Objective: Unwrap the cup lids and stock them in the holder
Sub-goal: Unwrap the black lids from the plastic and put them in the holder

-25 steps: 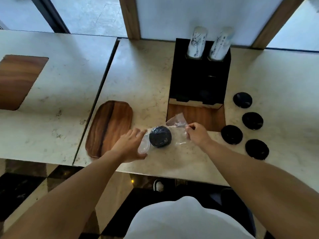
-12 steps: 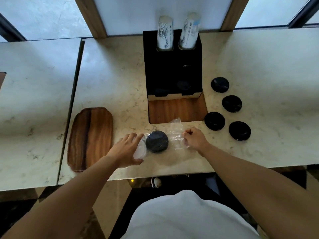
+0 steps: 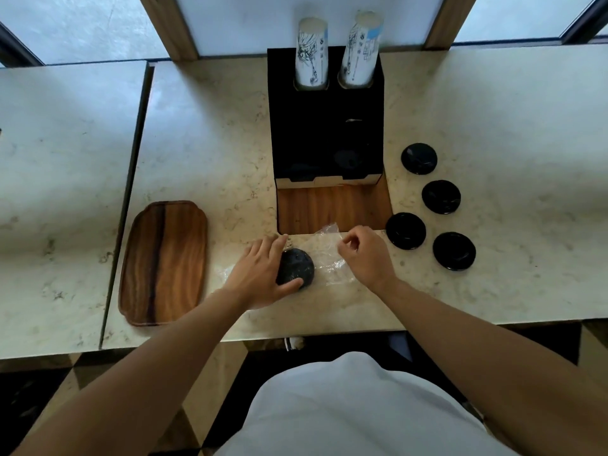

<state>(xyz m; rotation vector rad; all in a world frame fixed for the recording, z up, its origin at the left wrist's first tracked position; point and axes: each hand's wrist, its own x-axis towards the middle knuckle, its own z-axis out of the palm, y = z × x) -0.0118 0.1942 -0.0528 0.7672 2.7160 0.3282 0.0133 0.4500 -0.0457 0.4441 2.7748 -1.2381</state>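
A black cup lid (image 3: 297, 266) lies inside a clear plastic wrapper (image 3: 325, 255) near the counter's front edge. My left hand (image 3: 260, 274) curls over the lid's left side, thumb and fingers gripping it through the plastic. My right hand (image 3: 365, 255) pinches the wrapper's right end between thumb and fingers. Behind them stands the black holder (image 3: 325, 126), with dark lids dimly visible in its lower front slots. Several unwrapped black lids (image 3: 405, 230) lie to the right of my right hand.
Two stacks of printed paper cups (image 3: 312, 54) stick out of the holder's top. A wooden tray (image 3: 164, 261) lies to the left. A wooden inset (image 3: 332, 209) sits before the holder. A gap (image 3: 131, 179) splits the marble counter (image 3: 210, 133) from its left section.
My left hand has slid right from the wrapper's end onto the lid. My right hand has lifted slightly with the wrapper's end. The camera view has shifted and tilted.
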